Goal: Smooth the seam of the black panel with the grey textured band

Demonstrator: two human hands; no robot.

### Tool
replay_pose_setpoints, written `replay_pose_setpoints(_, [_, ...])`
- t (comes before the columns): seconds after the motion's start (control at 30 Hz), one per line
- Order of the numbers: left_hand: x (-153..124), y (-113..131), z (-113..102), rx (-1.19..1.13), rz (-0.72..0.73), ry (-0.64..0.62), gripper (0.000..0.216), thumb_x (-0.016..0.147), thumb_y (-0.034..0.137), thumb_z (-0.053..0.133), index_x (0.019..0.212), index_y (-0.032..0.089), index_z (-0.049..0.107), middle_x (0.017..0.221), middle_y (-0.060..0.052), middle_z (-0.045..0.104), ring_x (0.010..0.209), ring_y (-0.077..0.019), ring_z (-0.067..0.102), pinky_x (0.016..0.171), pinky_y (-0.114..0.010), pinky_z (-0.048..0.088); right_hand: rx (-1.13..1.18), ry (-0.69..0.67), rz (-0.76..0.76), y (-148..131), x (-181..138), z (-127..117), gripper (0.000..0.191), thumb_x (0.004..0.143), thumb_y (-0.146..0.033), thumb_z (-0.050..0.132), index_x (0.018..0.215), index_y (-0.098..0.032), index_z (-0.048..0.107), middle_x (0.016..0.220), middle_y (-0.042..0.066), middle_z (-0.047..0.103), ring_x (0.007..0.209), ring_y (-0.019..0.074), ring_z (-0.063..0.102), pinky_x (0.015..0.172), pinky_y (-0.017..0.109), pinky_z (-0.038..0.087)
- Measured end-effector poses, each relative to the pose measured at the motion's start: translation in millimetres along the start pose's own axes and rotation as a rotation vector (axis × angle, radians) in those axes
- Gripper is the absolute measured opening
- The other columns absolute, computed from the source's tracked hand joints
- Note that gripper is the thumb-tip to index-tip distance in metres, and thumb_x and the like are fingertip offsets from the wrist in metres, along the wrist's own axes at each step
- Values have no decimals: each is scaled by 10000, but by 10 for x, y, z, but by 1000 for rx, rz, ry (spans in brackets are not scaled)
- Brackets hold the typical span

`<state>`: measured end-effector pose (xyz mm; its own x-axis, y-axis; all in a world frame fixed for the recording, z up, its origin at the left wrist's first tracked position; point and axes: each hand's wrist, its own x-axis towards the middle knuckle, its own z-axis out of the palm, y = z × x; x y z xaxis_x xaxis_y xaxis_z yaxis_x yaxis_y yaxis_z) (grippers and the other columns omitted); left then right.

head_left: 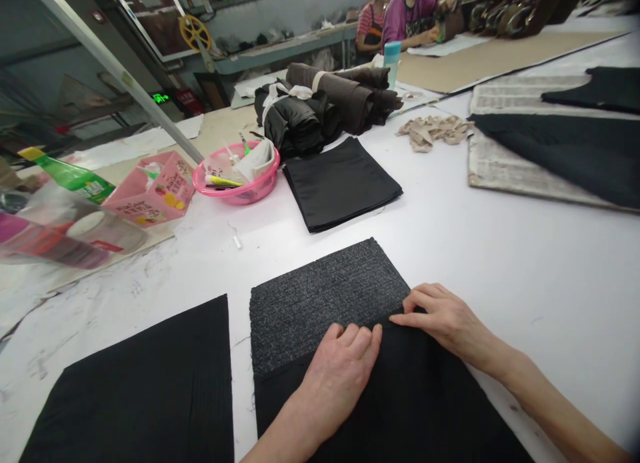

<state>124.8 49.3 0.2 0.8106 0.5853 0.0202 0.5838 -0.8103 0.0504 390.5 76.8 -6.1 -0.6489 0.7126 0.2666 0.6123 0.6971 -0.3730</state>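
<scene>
In front of me a black fabric panel (425, 396) lies on the white table, with a dark grey speckled fabric piece (325, 303) at its far end. My left hand (345, 360) rests where the two meet, its fingers curled and pressed down on the black cloth. To its right, my right hand (435, 313) pinches the black fabric's edge between thumb and fingers, near the right side of the speckled piece. A second black fabric panel (145, 390) lies flat to the left.
Beyond lie a stack of black fabric squares (345, 186) and tied fabric rolls (330, 96). A pink basket (235, 193) of tools and a pink box (155, 190) stand left. Dark pieces (575, 140) lie on boards at right. Two people (407, 16) work at the back.
</scene>
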Motion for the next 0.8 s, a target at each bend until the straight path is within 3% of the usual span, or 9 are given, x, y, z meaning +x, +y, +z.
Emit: replay_pose_setpoints(0.8, [170, 51, 28, -21, -19, 39, 439, 973, 124, 420, 1408, 98, 372, 973, -53, 552, 868, -196, 503, 757, -358, 414, -92, -56, 24, -2, -32, -95, 262, 1058, -215, 414, 1191, -284, 629, 986, 51, 556, 960, 204, 504, 830, 352, 395])
